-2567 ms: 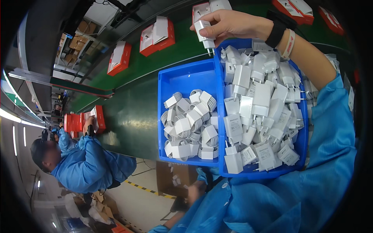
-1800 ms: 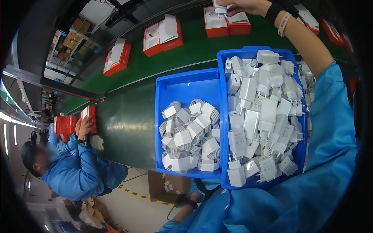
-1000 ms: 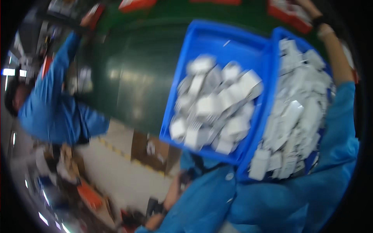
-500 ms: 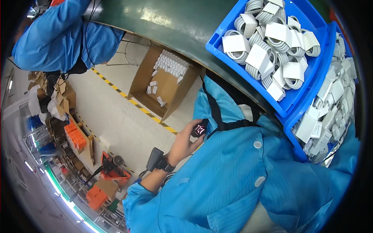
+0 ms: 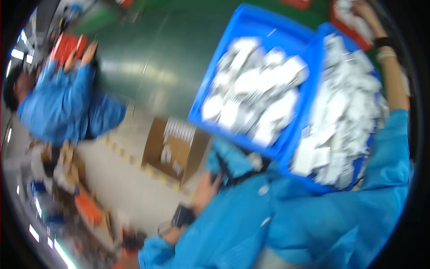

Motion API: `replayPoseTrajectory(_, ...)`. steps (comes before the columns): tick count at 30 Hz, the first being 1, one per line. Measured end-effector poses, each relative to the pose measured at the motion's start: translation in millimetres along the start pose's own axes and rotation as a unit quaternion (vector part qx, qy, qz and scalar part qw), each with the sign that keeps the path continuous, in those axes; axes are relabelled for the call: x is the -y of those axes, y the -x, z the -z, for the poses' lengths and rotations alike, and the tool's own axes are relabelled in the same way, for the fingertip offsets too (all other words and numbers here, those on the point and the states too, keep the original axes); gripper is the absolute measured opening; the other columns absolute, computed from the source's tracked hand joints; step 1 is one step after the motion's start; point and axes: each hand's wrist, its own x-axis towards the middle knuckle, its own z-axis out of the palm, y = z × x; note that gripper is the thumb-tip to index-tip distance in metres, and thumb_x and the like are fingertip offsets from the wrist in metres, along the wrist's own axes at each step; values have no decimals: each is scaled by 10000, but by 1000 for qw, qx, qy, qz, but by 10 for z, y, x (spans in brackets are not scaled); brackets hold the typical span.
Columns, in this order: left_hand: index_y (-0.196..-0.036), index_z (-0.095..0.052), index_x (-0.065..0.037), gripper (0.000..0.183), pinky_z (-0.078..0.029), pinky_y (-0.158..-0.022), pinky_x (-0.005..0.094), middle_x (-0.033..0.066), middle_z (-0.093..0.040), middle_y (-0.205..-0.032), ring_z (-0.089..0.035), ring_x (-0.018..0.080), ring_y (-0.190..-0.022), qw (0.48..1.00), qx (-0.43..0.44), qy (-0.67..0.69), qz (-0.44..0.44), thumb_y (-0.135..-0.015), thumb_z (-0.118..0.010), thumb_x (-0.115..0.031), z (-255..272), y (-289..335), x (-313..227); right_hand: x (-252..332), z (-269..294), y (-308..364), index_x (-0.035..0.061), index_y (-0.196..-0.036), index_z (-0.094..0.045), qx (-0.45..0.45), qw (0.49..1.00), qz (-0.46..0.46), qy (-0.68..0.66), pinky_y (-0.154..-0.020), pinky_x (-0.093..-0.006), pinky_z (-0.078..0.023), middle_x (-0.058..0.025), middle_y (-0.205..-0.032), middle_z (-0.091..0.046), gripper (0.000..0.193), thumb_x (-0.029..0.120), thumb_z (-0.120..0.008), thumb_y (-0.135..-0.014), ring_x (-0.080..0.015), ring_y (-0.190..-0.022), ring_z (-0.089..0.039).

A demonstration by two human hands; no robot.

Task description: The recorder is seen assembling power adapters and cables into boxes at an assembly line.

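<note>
Blurred by motion, my left hand (image 5: pixel 206 190) is beside the front of my blue coat, near its black strap, with a black device (image 5: pixel 182 216) on the wrist. Its fingers are too smeared to show whether it holds anything. My right arm stretches far up along the right edge. At its end my right hand (image 5: pixel 368 17) reaches over a red bin (image 5: pixel 358 33) with white items in it. The fingers are close to those white items, but blur and the picture's edge hide whether they grip one.
A blue bin (image 5: pixel 197 107) of white-wrapped coiled cables sits on the green table (image 5: pixel 148 67). Another blue bin (image 5: pixel 286 163) beside it holds white packets and small white parts. A cardboard box (image 5: pixel 152 139) stands on the floor. Far left, a co-worker in blue (image 5: pixel 58 110) handles a red bin (image 5: pixel 67 48).
The view has swung up and to the right. My right arm and hand have come into view at a red bin. The small lit black device at my left hand can no longer be made out.
</note>
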Motion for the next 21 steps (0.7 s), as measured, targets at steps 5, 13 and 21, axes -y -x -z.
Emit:
replayPoseTrajectory(5,-1248,-367,-3,664,-495,-845,518,312,-410,-1258,-531,444,-1103,954,-27,-123,270,-775,-693,-337,-295,-147,345,225,-1605,667,73,-1357,-505,-143,962,-99,-212,-695,-269,-563,-40,-991,-648,501,219,-661,-905,-113,-781,-643)
replayPoseTrajectory(13,-1122,-596,-48,327,-535,-785,494,225,-681,-921,-663,430,-829,958,7,-80,276,-868,-571,-253,-283,-890,794,-28,-1053,543,71,-1303,-530,-202,963,-103,-146,-612,-259,-565,-90,-1043,-642,424,98,-630,-891,-133,-742,-642)
replayPoseTrajectory(21,-1101,-607,-10,259,-532,-717,397,176,-673,-858,-668,314,-732,982,39,113,146,-871,-584,-126,-20,-994,560,-513,-1232,416,128,-1236,-632,-224,967,-112,51,-700,-355,-560,-161,-1023,-680,446,126,-693,-794,-241,-800,-694)
